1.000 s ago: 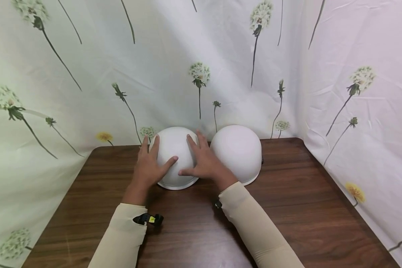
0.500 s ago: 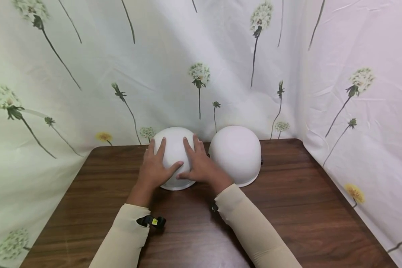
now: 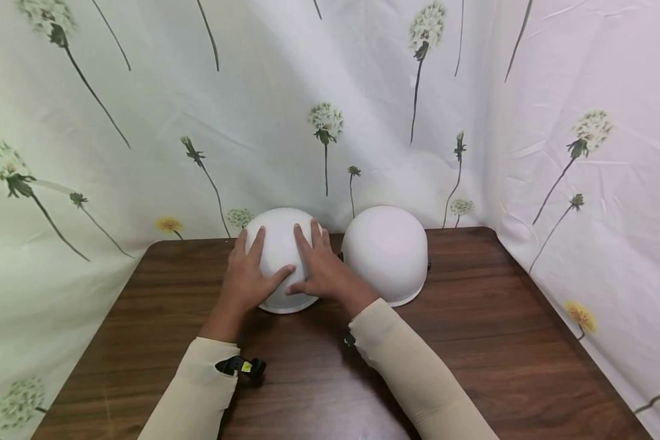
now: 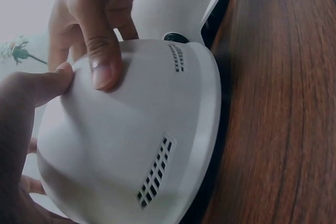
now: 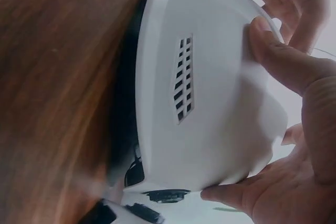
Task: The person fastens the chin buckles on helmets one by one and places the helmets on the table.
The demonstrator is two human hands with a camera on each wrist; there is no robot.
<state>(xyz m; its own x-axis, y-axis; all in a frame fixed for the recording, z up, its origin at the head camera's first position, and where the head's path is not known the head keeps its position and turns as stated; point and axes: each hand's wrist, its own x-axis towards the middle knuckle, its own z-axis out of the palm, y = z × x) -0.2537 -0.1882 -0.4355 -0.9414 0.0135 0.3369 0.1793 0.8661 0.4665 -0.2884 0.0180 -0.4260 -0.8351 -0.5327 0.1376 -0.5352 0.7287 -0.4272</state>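
Note:
Two white vented helmets stand dome-up side by side near the back of the brown table [image 3: 462, 342]. Over the left helmet [image 3: 279, 235] both hands are spread. My left hand [image 3: 246, 278] rests on its left side, fingers pointing away from me and thumb across the near face. On its right side rests my right hand [image 3: 324, 269], with its thumb lying toward the left one. In the left wrist view the helmet's slotted vents [image 4: 155, 174] face the camera. A dark round knob [image 5: 168, 196] shows on its side in the right wrist view.
The right helmet [image 3: 387, 253] stands close beside my right wrist. A white flower-printed cloth [image 3: 275, 153] hangs right behind the table and along its sides. Dark wrist devices are strapped to both sleeves, one a black strap piece [image 3: 241, 366].
My right hand has shifted slightly left on the left helmet, and the thumbs are closer together. The left helmet sits slightly further left than half a second ago. The right helmet stays put.

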